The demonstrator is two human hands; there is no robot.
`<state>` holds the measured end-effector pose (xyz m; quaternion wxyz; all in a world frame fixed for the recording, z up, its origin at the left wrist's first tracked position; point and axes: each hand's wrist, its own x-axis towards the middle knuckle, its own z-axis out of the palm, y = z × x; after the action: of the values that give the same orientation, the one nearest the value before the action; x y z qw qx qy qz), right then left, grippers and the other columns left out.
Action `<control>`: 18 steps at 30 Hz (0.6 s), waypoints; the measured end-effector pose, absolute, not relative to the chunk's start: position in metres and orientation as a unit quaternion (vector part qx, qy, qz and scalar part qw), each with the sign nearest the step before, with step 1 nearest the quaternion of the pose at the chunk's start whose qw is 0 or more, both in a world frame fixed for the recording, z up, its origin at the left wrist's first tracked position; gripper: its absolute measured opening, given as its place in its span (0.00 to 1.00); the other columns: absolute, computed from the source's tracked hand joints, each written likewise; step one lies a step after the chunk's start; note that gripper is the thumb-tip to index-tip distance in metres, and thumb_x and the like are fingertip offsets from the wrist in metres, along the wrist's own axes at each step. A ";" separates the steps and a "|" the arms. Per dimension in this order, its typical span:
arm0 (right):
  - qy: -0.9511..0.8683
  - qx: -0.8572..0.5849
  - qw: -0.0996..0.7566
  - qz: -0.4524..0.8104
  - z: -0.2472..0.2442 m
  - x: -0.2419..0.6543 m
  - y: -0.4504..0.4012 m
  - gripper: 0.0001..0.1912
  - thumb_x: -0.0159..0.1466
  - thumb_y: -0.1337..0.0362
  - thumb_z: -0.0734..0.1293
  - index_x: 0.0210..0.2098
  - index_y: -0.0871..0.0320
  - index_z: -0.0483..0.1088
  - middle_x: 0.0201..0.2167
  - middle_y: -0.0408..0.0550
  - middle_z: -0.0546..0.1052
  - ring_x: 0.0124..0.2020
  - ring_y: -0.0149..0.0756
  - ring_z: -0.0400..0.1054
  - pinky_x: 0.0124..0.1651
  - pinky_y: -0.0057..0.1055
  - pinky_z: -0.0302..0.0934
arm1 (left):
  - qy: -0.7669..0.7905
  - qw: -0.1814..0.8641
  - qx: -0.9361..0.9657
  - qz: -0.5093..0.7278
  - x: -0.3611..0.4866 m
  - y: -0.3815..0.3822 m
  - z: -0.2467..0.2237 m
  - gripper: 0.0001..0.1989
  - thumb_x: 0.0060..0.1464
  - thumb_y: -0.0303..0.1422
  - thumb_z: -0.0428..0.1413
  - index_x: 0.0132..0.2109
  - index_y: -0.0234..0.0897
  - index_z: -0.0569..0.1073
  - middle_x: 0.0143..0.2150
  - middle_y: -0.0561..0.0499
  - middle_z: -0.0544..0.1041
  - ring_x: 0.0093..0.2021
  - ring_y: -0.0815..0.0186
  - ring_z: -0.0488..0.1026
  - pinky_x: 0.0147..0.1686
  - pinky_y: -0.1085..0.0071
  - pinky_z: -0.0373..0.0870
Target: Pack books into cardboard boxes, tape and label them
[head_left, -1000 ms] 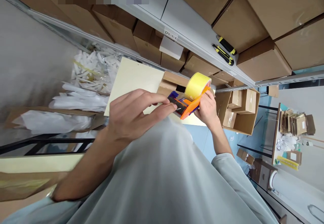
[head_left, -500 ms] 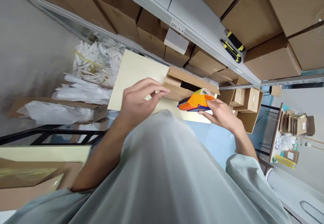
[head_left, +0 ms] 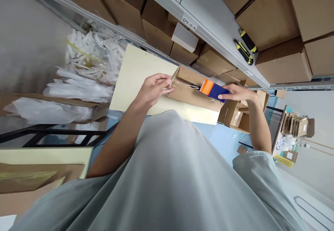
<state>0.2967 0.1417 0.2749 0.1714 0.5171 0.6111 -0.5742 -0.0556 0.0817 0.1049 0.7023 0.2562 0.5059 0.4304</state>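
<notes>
A long brown cardboard box (head_left: pixel 190 97) lies on the pale yellow board in front of me. My right hand (head_left: pixel 233 93) grips an orange and blue tape dispenser (head_left: pixel 214 91), which is tilted over the right part of the box's top. Shiny clear tape (head_left: pixel 184 82) runs along the top seam from the left end toward the dispenser. At that left end, my left hand (head_left: pixel 156 89) has thumb and fingers pinched on what looks like the tape's end, against the box. The fingertips partly hide that spot.
Two yellow and black utility knives (head_left: pixel 244 52) lie on the grey shelf (head_left: pixel 208 13) above, beside stacked cartons (head_left: pixel 283 58). White wrapping material (head_left: pixel 75 88) is piled at the left. An open carton (head_left: pixel 232 114) stands right of the yellow board (head_left: pixel 141 67).
My left hand has moved right to the box's left end. The dispenser has turned and come onto the box top; the top opening now shows tape across its seam.
</notes>
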 end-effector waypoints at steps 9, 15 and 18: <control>0.542 0.517 0.189 -0.635 0.236 0.290 0.148 0.36 0.58 0.29 0.81 0.40 0.57 0.79 0.34 0.46 0.85 0.37 0.39 0.78 0.45 0.34 0.74 | 0.544 0.692 0.250 0.403 -0.061 0.093 0.085 0.14 0.54 0.38 0.73 0.41 0.37 0.79 0.35 0.52 0.79 0.40 0.62 0.83 0.61 0.42 0.87; 0.534 0.518 0.212 -0.633 0.220 0.287 0.146 0.36 0.58 0.30 0.80 0.41 0.57 0.78 0.33 0.43 0.83 0.37 0.38 0.76 0.44 0.34 0.72 | 0.558 0.683 0.242 0.404 -0.059 0.092 0.068 0.14 0.50 0.37 0.73 0.40 0.37 0.80 0.36 0.52 0.80 0.44 0.62 0.81 0.59 0.49 0.89; 0.536 0.525 0.213 -0.626 0.220 0.284 0.146 0.36 0.59 0.29 0.79 0.43 0.57 0.79 0.34 0.43 0.83 0.37 0.38 0.75 0.44 0.34 0.71 | 0.545 0.704 0.215 0.400 -0.059 0.091 0.064 0.14 0.51 0.38 0.73 0.40 0.37 0.79 0.37 0.52 0.79 0.43 0.63 0.80 0.60 0.47 0.88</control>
<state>0.2842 0.1464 0.2200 0.2131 0.5246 0.5364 -0.6258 -0.0594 0.0912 0.0640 0.7045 0.2152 0.5451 0.4003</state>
